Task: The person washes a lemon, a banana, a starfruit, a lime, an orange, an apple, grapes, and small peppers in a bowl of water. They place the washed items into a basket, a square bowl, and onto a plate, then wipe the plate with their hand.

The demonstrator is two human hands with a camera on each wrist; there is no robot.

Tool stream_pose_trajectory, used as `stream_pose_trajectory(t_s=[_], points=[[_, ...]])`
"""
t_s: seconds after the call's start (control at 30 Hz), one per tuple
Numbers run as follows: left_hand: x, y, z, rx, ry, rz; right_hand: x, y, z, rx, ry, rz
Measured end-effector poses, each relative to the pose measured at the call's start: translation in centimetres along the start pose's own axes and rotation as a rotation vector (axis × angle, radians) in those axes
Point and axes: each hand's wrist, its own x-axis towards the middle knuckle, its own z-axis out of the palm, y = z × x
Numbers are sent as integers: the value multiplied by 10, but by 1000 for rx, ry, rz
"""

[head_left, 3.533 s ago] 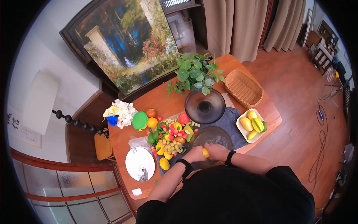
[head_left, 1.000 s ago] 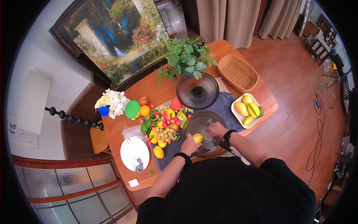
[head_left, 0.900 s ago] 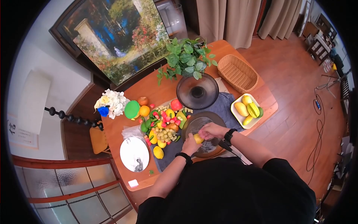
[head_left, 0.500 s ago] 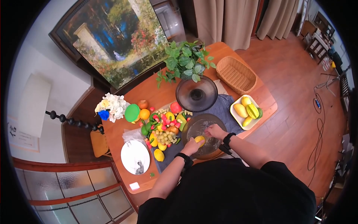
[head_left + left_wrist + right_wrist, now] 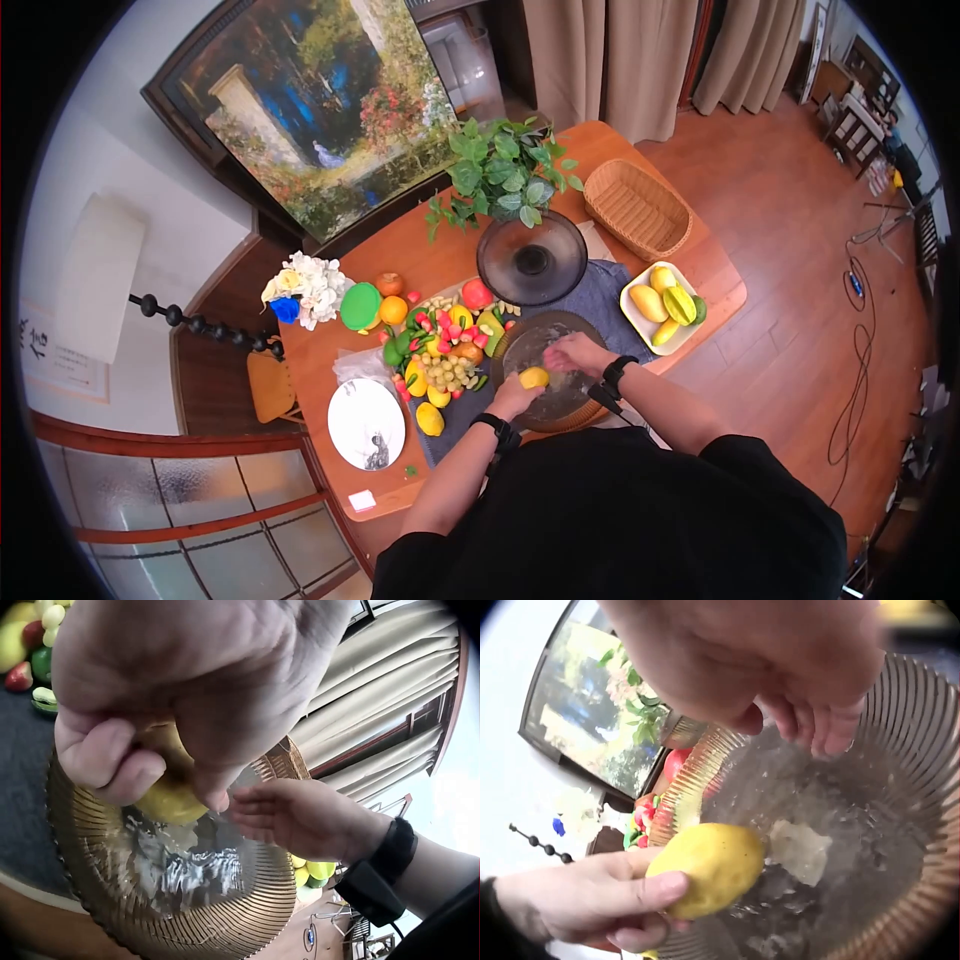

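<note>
My left hand (image 5: 515, 398) grips a lemon (image 5: 709, 868) between thumb and fingers, over the near left part of a ribbed amber glass bowl (image 5: 247, 922). Water fills the bowl, and a pale translucent piece (image 5: 799, 851) shows in it. Apart from the lemon, my right hand (image 5: 580, 354) hangs over the bowl's right side. Its fingers (image 5: 255, 808) are loosely extended, hold nothing, and point down toward the water in the right wrist view. In the left wrist view, the left hand's fingers partly hide the lemon.
Left of the bowl lies a heap of fruit and vegetables with grapes (image 5: 450, 372). A white plate (image 5: 350, 425) is farther left. At right stand a tray of yellow fruit (image 5: 640, 312) and a wicker basket (image 5: 640, 215). Behind the bowl are a dark glass dish (image 5: 500, 270) and a plant (image 5: 500, 170).
Both hands were together on the lemon at first. The right hand then came away, went back to it, and parted again over the water. The left hand keeps its grip.
</note>
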Motion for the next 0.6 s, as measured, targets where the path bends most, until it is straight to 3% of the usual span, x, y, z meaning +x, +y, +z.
stream_pose_trajectory(t_s=[0.03,0.1,0.17,0.2,0.27,0.3,0.4,0.43,0.5,0.53,0.6], points=[[-1,0,2,-11,39,2,-9,-10,4,342,-224,81],[1,0,1,-23,81,3,-13,-16,7,331,-299,95],[-20,45,-33,-463,-235,-377,-16,-12,9,-389,-202,-498],[-25,47,-39,-461,-233,-375,-37,-25,12,-686,-98,-723],[-29,47,-49,-701,-473,-357,-52,-24,18,-798,-93,-757],[-31,49,-52,-699,-470,-354,-58,-25,19,-910,-90,-787],[-30,49,-60,-755,-681,-262,-71,-45,22,-888,-190,-635],[-28,50,-61,-755,-680,-262,-72,-49,24,-903,-226,-543],[-28,51,-60,-256,-562,41,-75,-53,29,-926,-243,-495],[-31,53,-59,-256,-560,41,-75,-54,30,-950,-260,-447],[-40,59,-50,96,-79,357,-71,-47,30,-915,-242,-446]])
